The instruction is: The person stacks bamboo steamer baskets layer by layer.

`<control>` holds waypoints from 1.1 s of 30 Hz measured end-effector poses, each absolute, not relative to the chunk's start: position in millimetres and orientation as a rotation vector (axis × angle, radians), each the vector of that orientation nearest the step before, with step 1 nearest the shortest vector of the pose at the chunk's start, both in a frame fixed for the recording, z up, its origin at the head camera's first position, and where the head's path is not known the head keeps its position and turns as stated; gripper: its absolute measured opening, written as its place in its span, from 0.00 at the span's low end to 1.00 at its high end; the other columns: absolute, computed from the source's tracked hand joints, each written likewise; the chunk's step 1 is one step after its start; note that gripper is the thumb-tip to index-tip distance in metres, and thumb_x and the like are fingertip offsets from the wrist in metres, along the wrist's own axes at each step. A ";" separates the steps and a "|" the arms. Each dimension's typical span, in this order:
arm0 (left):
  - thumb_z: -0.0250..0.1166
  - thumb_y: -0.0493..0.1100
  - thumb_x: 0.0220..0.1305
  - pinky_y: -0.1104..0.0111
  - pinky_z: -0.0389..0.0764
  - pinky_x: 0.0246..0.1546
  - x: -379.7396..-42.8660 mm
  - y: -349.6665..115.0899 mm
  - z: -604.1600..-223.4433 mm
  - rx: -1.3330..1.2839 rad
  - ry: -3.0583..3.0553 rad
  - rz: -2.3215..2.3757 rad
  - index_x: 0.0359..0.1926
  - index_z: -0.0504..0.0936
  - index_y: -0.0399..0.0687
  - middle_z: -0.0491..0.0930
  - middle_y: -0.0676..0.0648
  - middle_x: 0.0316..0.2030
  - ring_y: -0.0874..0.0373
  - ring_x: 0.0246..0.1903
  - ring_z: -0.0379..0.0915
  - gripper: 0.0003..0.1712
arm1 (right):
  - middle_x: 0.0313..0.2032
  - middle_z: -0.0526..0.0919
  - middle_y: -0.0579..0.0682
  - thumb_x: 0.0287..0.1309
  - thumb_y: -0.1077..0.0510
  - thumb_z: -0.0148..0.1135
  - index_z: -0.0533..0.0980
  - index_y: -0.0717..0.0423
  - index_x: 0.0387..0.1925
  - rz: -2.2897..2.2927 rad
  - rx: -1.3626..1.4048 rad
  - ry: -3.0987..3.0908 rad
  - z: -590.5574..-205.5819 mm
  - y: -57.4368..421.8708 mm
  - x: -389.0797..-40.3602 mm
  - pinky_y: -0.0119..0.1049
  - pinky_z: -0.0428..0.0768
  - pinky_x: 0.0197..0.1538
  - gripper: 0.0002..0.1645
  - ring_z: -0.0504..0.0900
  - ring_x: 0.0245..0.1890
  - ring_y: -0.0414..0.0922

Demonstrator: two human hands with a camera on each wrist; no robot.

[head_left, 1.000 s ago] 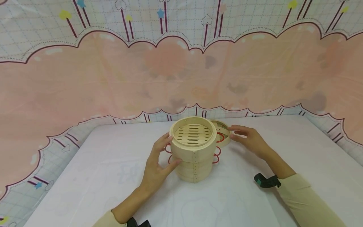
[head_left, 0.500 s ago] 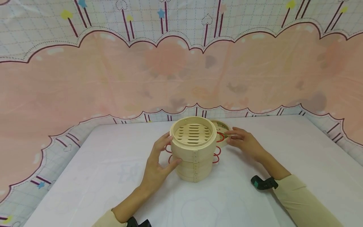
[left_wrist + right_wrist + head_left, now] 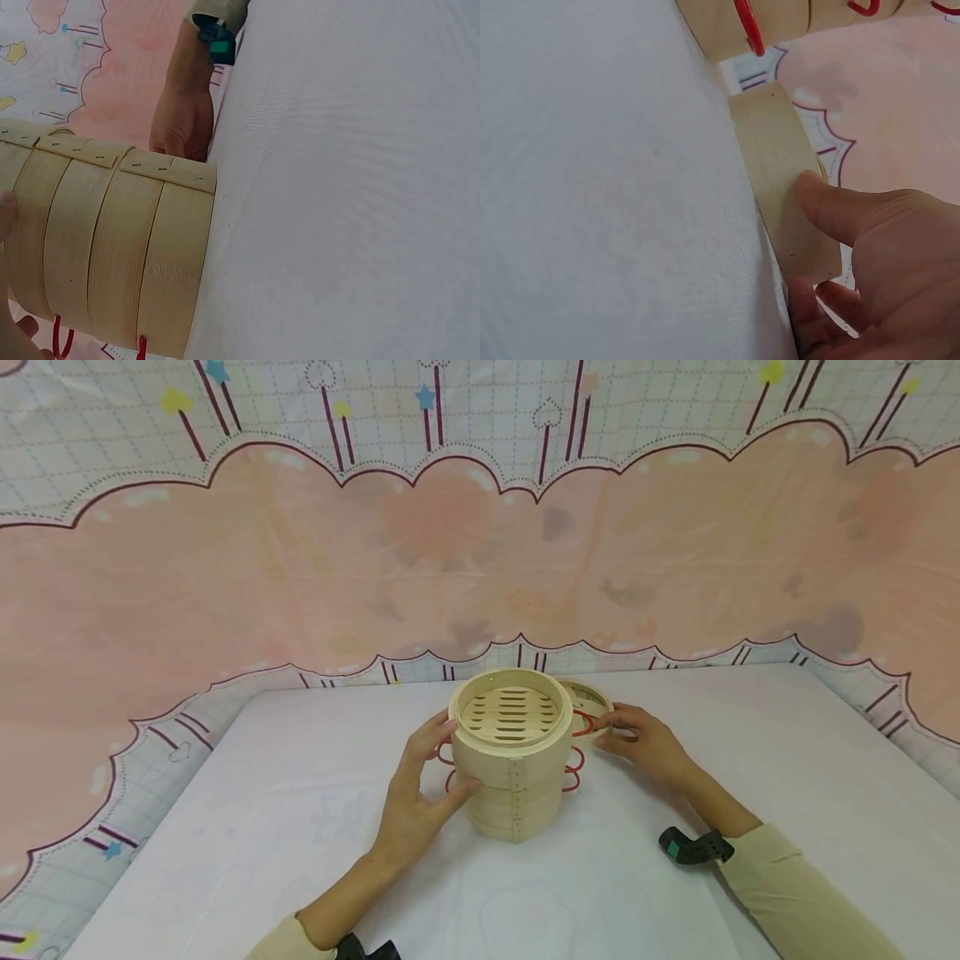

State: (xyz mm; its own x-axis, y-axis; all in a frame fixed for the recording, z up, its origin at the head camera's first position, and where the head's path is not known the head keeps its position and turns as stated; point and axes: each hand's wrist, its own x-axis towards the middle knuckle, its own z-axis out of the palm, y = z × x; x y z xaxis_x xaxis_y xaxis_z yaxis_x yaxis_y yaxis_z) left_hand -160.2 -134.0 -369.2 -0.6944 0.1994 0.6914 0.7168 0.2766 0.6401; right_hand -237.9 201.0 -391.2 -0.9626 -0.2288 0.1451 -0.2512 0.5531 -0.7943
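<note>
A bamboo steamer stack point(image 3: 517, 793) stands upright on the table, its slotted top tier facing up and red loop handles on its sides. My left hand point(image 3: 412, 793) holds the stack from the left, thumb across the front and fingers round the side. Only part of that hand shows at the edge of the left wrist view. Behind the stack to the right sits a low round bamboo steamer lid point(image 3: 588, 695), partly hidden by the stack. My right hand point(image 3: 648, 743) grips its right side; in the right wrist view the thumb presses the lid's wall point(image 3: 772, 157) and the fingers curl round its end.
A white cloth covers the table point(image 3: 360, 760). Behind it hangs a pink and white patterned curtain point(image 3: 480, 552). Black wrist cameras are strapped on both forearms, the right one point(image 3: 693, 846) resting low over the table.
My right hand has shifted slightly left and lower along the lid's right side, and its fingers now sit closer round the rim. My left hand and the stack stay put.
</note>
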 end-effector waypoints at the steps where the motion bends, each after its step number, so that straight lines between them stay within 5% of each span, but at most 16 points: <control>1: 0.74 0.31 0.48 0.66 0.67 0.55 -160.2 -134.0 -369.2 -0.820 -2.069 -1.417 0.66 0.66 0.49 0.61 0.49 0.67 0.50 0.67 0.55 0.44 | 0.65 0.64 0.60 0.57 0.58 0.68 0.79 0.56 0.45 1.409 0.413 -2.746 -391.3 200.7 -237.5 0.51 0.72 0.58 0.14 0.60 0.66 0.58; 13: 0.74 0.32 0.48 0.59 0.69 0.53 -159.3 -135.1 -369.2 -0.819 -2.071 -1.412 0.66 0.66 0.49 0.62 0.49 0.67 0.50 0.67 0.56 0.43 | 0.66 0.64 0.62 0.53 0.56 0.71 0.78 0.54 0.38 1.336 0.317 -2.759 -391.1 196.7 -234.2 0.51 0.73 0.57 0.12 0.69 0.60 0.62; 25: 0.74 0.32 0.49 0.66 0.67 0.55 -157.7 -138.5 -371.8 -0.865 -2.038 -1.431 0.65 0.66 0.48 0.62 0.47 0.67 0.48 0.66 0.57 0.43 | 0.58 0.74 0.56 0.53 0.55 0.70 0.78 0.53 0.37 1.324 0.323 -2.676 -387.4 197.5 -229.4 0.49 0.72 0.58 0.12 0.64 0.65 0.57; 33: 0.75 0.33 0.48 0.58 0.69 0.53 -156.6 -138.3 -371.2 -0.860 -2.047 -1.410 0.65 0.67 0.49 0.62 0.48 0.67 0.49 0.66 0.58 0.43 | 0.61 0.71 0.60 0.55 0.56 0.69 0.77 0.58 0.38 1.350 0.359 -2.602 -380.0 202.7 -228.6 0.39 0.74 0.55 0.12 0.61 0.67 0.57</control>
State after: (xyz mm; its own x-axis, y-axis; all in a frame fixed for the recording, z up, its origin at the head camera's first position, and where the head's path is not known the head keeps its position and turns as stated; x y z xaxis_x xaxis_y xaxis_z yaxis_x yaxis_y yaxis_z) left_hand -156.6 -138.3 -371.2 -0.6718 0.2136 0.7093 0.7388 0.2621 0.6208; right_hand -228.6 202.7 -380.0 -0.9530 -0.1266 0.2752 -0.2979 0.5566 -0.7756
